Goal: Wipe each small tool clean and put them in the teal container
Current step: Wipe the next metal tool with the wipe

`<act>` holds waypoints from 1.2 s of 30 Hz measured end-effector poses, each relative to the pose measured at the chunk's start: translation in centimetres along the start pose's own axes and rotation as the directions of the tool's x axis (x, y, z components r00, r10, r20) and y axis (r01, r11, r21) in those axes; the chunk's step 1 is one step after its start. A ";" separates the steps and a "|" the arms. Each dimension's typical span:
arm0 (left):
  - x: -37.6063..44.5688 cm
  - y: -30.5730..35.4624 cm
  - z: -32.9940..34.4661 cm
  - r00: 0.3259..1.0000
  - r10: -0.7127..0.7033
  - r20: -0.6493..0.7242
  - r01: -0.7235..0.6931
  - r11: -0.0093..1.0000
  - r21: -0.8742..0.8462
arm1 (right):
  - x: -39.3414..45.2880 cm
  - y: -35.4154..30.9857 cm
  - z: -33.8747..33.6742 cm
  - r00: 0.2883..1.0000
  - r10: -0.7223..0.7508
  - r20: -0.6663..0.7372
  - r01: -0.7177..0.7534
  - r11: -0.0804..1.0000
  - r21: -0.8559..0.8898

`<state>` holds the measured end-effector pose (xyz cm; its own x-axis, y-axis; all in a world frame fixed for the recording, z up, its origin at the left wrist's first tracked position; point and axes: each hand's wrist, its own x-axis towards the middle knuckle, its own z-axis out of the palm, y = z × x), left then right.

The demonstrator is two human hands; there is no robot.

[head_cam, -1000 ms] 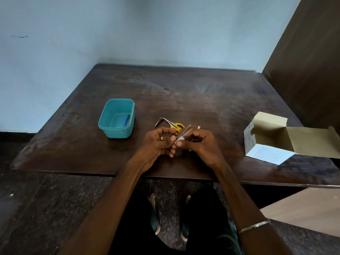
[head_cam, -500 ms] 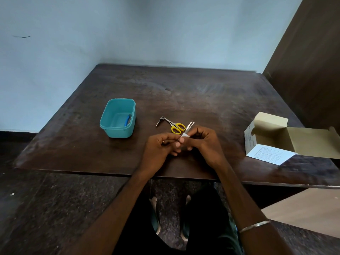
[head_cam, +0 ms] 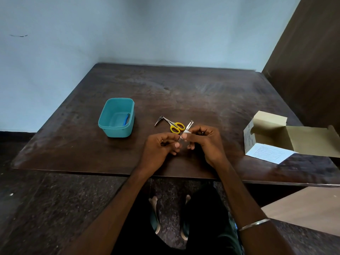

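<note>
You are pinching the tweezers between both hands, right of the teal container. Your left hand is gripping the lower end, and your right hand is pinching a white wipe around the middle.

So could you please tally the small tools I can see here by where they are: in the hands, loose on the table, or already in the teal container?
In the hands: 1, the metal tweezers, held by the left hand and right hand.
Loose on the table: 2, the yellow-handled scissors and the small metal clipper.
In the teal container: 1, the blue tool.
Total: 4
</note>
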<state>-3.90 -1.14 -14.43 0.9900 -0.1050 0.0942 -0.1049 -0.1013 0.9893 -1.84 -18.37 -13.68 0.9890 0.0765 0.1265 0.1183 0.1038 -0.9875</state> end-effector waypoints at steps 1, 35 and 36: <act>0.0 0.0 0.0 1.000 -0.006 0.001 0.006 1.000 0.000 | 0.0 0.0 0.0 1.000 -0.002 -0.006 0.002 1.000 0.008; -0.2 0.1 0.1 0.997 -0.056 -0.049 0.054 0.998 -0.038 | 0.0 0.1 0.3 1.000 0.019 0.014 -0.018 0.999 -0.036; -0.2 0.1 0.1 0.998 -0.046 -0.043 0.045 0.998 -0.037 | 0.0 0.2 0.4 1.000 0.026 0.015 -0.026 0.998 -0.055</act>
<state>-4.16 -1.25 -14.33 0.9969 -0.0575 0.0530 -0.0569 -0.0690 0.9960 -1.88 -17.96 -13.80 0.9903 0.0942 0.1018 0.0977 0.0470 -0.9941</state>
